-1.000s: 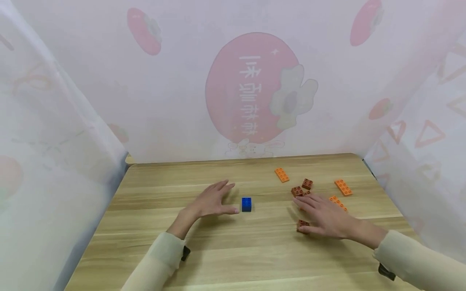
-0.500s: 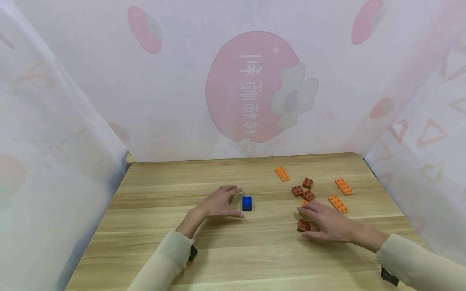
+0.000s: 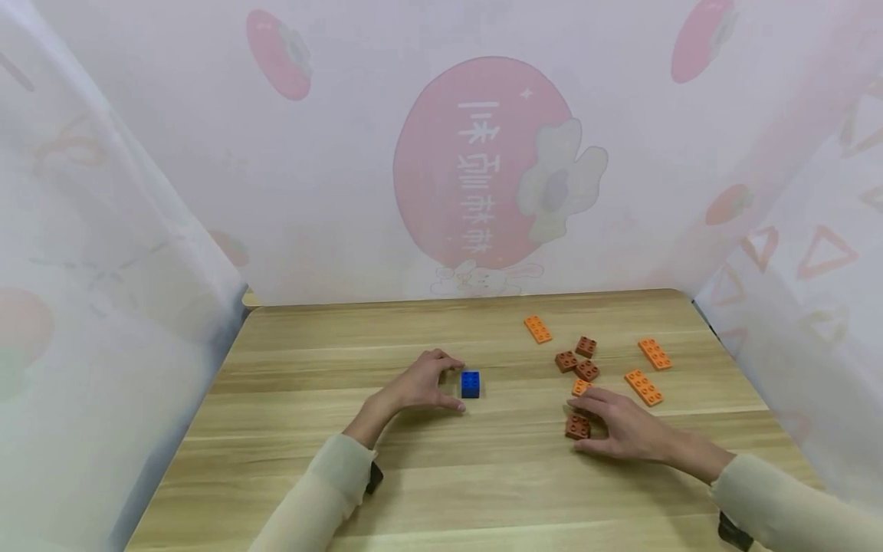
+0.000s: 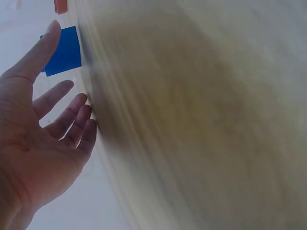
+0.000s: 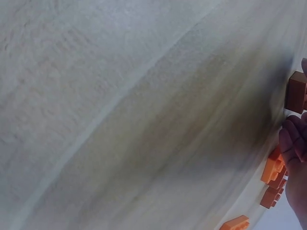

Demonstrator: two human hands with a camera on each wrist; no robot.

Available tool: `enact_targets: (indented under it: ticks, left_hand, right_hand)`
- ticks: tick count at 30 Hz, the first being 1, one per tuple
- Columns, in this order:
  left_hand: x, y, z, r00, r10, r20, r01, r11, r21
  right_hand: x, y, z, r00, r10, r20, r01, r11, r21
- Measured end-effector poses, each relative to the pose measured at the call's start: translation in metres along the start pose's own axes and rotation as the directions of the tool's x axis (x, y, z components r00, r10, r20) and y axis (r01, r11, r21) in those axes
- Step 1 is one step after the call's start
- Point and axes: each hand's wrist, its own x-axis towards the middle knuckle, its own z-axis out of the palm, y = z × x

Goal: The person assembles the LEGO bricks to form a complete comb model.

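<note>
A blue studded toy brick stands on the wooden table, just beyond the fingertips of my left hand. Thumb and fingers are spread around its near side. In the left wrist view the thumb of that hand overlaps the blue brick, while the other fingers are apart from it. My right hand has its thumb and fingers on either side of a brown brick, with a gap visible. An orange piece is partly hidden behind the right fingers. The right wrist view catches the brown brick at its edge.
Beyond the right hand sit several brown bricks in a loose group. Orange flat plates lie around them, one at the back and two on the right. A printed white curtain encloses the table's back and sides.
My left hand has moved right, closer to the blue brick. My right hand has drawn back slightly toward me, uncovering several bricks, and now frames the nearest brown brick.
</note>
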Motion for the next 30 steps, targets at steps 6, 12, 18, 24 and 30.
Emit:
enact_targets:
  ticks: [6, 12, 18, 24, 30]
  left_hand:
    - [0.004, 0.003, 0.001, 1.000, 0.020, -0.016, -0.020, 1.000, -0.007]
    - [0.007, 0.005, 0.002, 0.999, 0.034, -0.043, -0.034, 0.999, -0.004]
    - [0.009, 0.006, 0.003, 0.998, 0.035, -0.055, -0.036, 0.999, -0.008]
    - [0.011, 0.006, 0.003, 0.998, 0.016, -0.056, -0.017, 1.000, -0.020]
    - [0.011, 0.007, 0.002, 0.998, 0.013, -0.063, -0.013, 1.000, -0.004]
  right_hand:
    - [-0.002, 0.003, 0.005, 1.000, -0.006, -0.022, 0.007, 0.999, 0.039]
    - [-0.004, 0.005, 0.007, 0.999, -0.021, -0.050, 0.024, 0.997, 0.068]
    - [-0.005, 0.005, 0.009, 0.997, -0.021, -0.078, 0.028, 0.996, 0.083]
    - [-0.005, 0.006, 0.010, 0.997, -0.022, -0.077, 0.030, 0.994, 0.104]
    - [-0.004, 0.006, 0.010, 0.998, -0.006, -0.059, 0.013, 0.992, 0.124]
